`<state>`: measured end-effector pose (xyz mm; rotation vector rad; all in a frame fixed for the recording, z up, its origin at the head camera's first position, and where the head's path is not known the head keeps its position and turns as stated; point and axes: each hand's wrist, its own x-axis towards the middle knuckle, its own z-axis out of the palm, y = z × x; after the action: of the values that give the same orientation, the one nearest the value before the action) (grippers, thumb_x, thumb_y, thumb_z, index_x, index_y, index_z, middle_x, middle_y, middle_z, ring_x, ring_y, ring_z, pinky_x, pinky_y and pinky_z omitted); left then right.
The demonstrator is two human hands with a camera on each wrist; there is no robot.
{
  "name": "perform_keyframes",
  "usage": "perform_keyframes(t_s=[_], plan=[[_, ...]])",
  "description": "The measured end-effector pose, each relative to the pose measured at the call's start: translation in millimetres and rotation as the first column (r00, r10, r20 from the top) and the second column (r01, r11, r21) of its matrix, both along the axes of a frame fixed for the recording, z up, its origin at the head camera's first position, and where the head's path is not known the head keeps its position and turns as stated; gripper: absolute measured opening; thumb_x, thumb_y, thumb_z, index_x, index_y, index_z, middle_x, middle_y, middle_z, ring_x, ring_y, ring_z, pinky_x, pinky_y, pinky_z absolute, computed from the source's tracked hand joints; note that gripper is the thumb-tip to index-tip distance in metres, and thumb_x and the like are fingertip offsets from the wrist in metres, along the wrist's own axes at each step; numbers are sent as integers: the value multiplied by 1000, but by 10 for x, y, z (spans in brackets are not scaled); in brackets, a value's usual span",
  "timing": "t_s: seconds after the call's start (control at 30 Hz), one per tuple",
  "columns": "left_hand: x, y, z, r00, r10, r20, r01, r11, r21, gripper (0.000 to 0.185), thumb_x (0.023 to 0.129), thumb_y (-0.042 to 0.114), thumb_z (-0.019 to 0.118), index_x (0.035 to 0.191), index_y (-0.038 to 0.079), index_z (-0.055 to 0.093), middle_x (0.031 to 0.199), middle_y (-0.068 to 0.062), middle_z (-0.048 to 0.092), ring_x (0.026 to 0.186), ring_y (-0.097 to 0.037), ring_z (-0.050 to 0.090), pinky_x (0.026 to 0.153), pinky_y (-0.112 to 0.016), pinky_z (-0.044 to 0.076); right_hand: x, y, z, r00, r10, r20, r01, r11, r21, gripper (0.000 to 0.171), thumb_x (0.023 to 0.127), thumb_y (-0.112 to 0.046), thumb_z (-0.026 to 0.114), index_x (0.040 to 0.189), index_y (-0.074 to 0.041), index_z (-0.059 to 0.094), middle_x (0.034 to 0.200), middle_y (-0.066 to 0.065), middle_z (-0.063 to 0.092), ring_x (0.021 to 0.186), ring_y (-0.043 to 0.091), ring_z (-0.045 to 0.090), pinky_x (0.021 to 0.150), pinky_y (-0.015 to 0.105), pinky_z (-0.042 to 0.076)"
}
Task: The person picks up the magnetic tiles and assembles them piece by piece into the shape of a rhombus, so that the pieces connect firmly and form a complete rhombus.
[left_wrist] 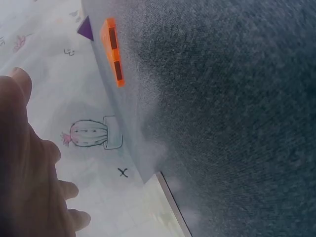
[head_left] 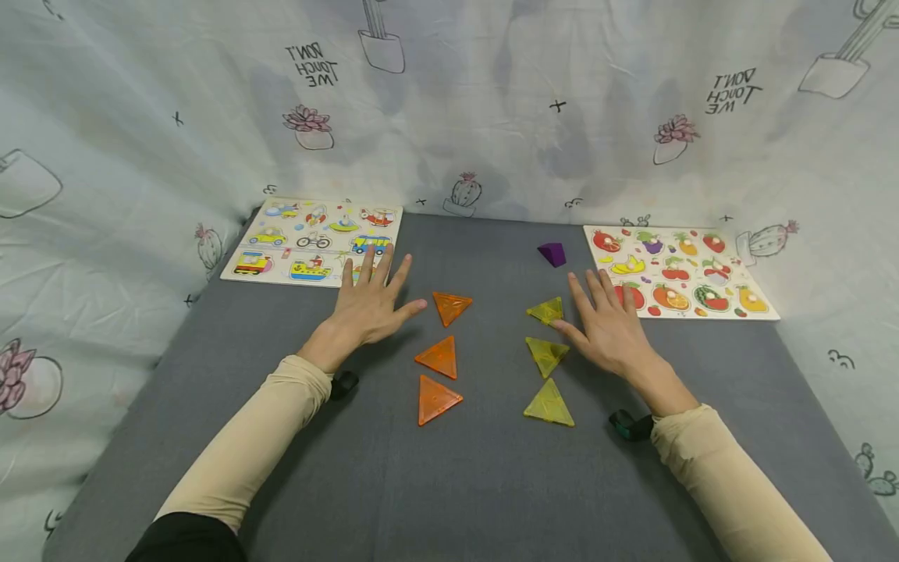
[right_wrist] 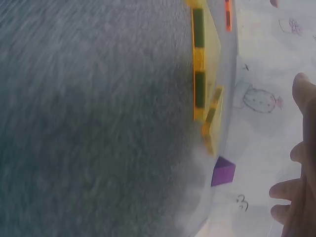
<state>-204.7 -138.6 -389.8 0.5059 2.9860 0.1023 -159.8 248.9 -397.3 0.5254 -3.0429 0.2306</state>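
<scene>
Starting at the left, there's a vehicle puzzle board [head_left: 312, 242] parked at the far corner of the grey table [head_left: 449, 484], and the person's left hand [head_left: 368, 300] lies flat just in front of it, fingers [head_left: 365, 269] straight and spread, holding nothing. Its thumb points at the top orange triangle [head_left: 450, 306], close to it but apart, and the other two orange triangles [head_left: 437, 357] [head_left: 436, 399] sit in a loose column below. Next over is the matching column of three yellow triangles [head_left: 547, 310] [head_left: 545, 355] [head_left: 548, 404], and the right hand [head_left: 609, 328] rests palm down beside them, fingers likewise straight and relaxed, with the thumb right at the edge of the middle yellow tile; whether it actually touches is hard to say. A small purple pyramid [head_left: 552, 254] stands alone further back, near the fruit puzzle board [head_left: 677, 269] on the right. My take on doing this well: these tiles are thin and lie flat on cloth, so sliding a fingertip under an edge or tipping a corner up probably beats pinching from above. Each hand should probably stick with its nearest tile so the arms don't cross, and move slowly so the neighbours don't get dragged out of line.
</scene>
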Motion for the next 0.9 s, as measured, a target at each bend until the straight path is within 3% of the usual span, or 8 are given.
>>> perform_keyframes(t_s=[0.13,0.23,0.37,0.47,0.57,0.7,0.9], plan=[[-6,27,15,1000,-15,-17,15,1000,10,80,96,71,23,159,26,0,166,-11,-7,153,-39,-5,119,-65,4,-17,-93,-10,999,47,-28,-47,999,1,76,100,-50,47,157,-9,17,161,26,18,150,44,11,117,66,9],[-15,61,22,998,-38,-53,39,999,15,75,99,65,28,159,23,12,165,-15,9,152,-40,10,118,-63,16,-32,-165,-36,985,119,-128,-125,991,-38,71,98,-40,55,154,-4,28,156,25,31,147,43,24,118,63,17],[-26,115,30,993,-71,-89,73,997,14,71,100,60,31,157,19,24,160,-17,27,146,-39,27,115,-59,28,-67,-277,-61,926,227,-302,-259,963,-70,63,94,-29,63,145,1,43,145,25,48,137,42,42,114,57,31],[-30,156,26,992,-84,-92,86,996,15,69,101,59,32,155,17,30,156,-16,34,143,-38,33,112,-59,32,-92,-385,-51,878,299,-374,-347,935,-68,56,92,-25,66,139,2,51,136,22,56,128,39,51,107,54,40],[-30,195,13,988,-113,-105,116,993,23,62,102,53,37,150,13,40,152,-16,41,140,-37,39,110,-58,35,-105,-498,-35,834,372,-407,-436,897,-75,48,90,-19,69,132,0,58,128,19,61,120,35,56,100,51,46],[-29,227,0,969,-204,-140,211,977,33,47,103,34,47,142,8,50,145,-15,50,135,-35,46,106,-55,41,-118,-631,-41,780,461,-424,-538,840,-77,42,88,-13,70,127,0,62,123,17,64,113,32,60,94,47,50],[-47,256,-28,923,-354,-150,365,930,53,38,103,18,49,139,5,54,143,-13,52,133,-32,48,106,-50,43,-102,-773,-93,738,535,-412,-604,796,-49,41,86,-12,72,125,-2,64,122,15,65,113,29,60,94,44,52]])
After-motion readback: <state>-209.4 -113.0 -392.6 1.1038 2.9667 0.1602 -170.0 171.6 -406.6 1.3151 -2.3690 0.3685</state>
